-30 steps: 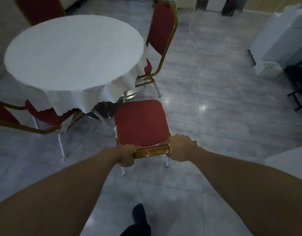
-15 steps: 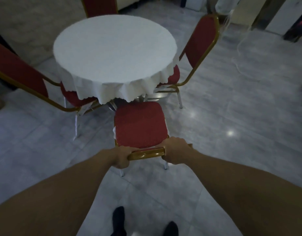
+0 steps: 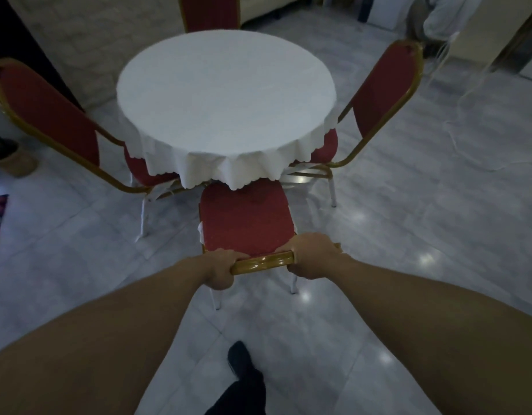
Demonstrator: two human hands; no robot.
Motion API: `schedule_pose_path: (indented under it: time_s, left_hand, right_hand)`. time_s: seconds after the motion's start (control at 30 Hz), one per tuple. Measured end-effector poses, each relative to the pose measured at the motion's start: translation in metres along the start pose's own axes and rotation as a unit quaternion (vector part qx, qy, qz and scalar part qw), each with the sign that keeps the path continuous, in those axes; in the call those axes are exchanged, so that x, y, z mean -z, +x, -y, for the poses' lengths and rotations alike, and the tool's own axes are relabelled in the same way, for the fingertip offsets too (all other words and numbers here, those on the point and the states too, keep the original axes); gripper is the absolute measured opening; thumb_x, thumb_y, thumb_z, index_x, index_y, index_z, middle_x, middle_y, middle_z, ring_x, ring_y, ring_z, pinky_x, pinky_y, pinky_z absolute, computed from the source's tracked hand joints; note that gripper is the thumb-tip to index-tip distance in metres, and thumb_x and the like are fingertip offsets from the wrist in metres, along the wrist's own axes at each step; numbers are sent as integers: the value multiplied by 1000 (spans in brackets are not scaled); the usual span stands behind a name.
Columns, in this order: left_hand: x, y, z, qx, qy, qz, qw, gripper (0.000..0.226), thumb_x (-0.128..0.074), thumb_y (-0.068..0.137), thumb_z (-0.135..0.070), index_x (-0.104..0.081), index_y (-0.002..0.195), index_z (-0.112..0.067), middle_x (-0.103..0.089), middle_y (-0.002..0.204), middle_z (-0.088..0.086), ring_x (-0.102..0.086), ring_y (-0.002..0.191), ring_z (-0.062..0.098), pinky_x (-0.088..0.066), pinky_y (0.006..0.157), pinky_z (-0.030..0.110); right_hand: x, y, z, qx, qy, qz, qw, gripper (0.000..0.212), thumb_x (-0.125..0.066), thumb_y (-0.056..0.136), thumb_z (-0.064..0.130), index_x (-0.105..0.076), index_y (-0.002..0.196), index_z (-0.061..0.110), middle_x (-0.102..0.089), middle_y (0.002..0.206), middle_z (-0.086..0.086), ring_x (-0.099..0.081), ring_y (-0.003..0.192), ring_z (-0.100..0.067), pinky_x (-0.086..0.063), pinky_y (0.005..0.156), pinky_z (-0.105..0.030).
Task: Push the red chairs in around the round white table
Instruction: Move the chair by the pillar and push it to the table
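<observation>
Grey marble-look tiled floor [image 3: 408, 235], glossy, with spots of reflected light.

Round desk under a white scalloped tablecloth [image 3: 225, 100] — centre of view, top bare. No writing, brand or label readable anywhere in view.

Left red padded chair with gold metal frame [image 3: 49, 112]: back tilts outward to the left, seat tucked partly beneath the cloth edge. Right red gold-framed chair [image 3: 384, 88]: same posture on the opposite side, seat partly under the cloth. Far red chair back [image 3: 209, 12] stands behind the desk, only its lower part in frame.

Near red chair with gold top rail [image 3: 245, 223]: seat front edge sits just under the hanging cloth hem; most of the seat lies outside the desk. White legs visible below.

Both bare forearms reach forward. Left hand [image 3: 219, 272] — fingers curled closed around the left end of the gold rail. Right hand [image 3: 314, 256] — fingers wrapped closed over the rail's right end. Bare rail shows between them.

Dark shoe [image 3: 239, 359] on the floor below the arms.
</observation>
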State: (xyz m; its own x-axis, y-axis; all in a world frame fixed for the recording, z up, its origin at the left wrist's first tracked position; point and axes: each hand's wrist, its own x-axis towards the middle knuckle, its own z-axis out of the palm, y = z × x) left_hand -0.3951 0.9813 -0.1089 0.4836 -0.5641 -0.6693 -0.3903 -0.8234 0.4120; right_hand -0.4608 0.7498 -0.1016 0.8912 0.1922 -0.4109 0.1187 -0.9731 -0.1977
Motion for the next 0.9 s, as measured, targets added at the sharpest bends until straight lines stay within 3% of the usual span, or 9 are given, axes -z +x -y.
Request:
schedule_pose_path:
  time_s: [0.23,0.4,0.5,0.6,0.77,0.83,0.9]
  left_hand:
    - [60,46,17,2,1,-4,1000,72,-50,85,5,-53,146,-33,-55,100,-7,-60,100,23,-48,80,32]
    - [101,68,32,3,1,5,1000,76,-51,86,2,-47,152,-34,-60,118,0,-60,113,26,-50,91,35]
    - [113,76,37,-13,-1,24,1000,74,-52,85,2,-49,151,-33,-56,106,-5,-57,100,20,-46,81,30]
    - [114,77,39,-18,-3,34,999,83,-53,83,0,-42,156,-38,-56,109,-5,-57,96,19,-46,77,28]
    - [116,79,41,2,11,47,999,85,-58,84,-6,-36,158,-41,-57,123,0,-59,107,23,-54,89,35]
    - [120,78,36,25,21,63,997,82,-68,86,-14,-38,158,-36,-58,133,0,-59,117,23,-52,95,35]
    - [132,76,30,56,25,83,995,85,-78,84,-29,-38,159,-29,-52,148,1,-53,132,25,-47,106,38]
  right_hand:
    - [34,66,-20,-12,-1,-5,1000,23,-58,92,23,-75,101,35,-68,88,10,-67,82,-19,-54,67,-33]
    - [56,104,-26,-23,0,0,1000,23,-57,93,25,-75,103,36,-71,93,8,-68,85,-19,-57,72,-36]
    - [61,115,-33,-11,8,4,1000,21,-60,95,25,-76,105,34,-70,94,8,-67,88,-19,-53,72,-33]
    - [60,117,-36,11,12,-3,1000,25,-60,95,30,-76,112,37,-73,98,6,-69,90,-20,-52,72,-32]
    - [62,119,-38,29,34,15,999,25,-65,92,35,-74,115,39,-71,97,8,-68,89,-17,-54,76,-34]
    - [67,122,-39,43,46,58,996,24,-71,88,47,-74,110,38,-66,89,15,-64,83,-12,-48,72,-31]
    - [78,126,-41,38,68,120,990,39,-77,80,63,-74,106,35,-67,87,16,-63,82,-9,-49,75,-31]
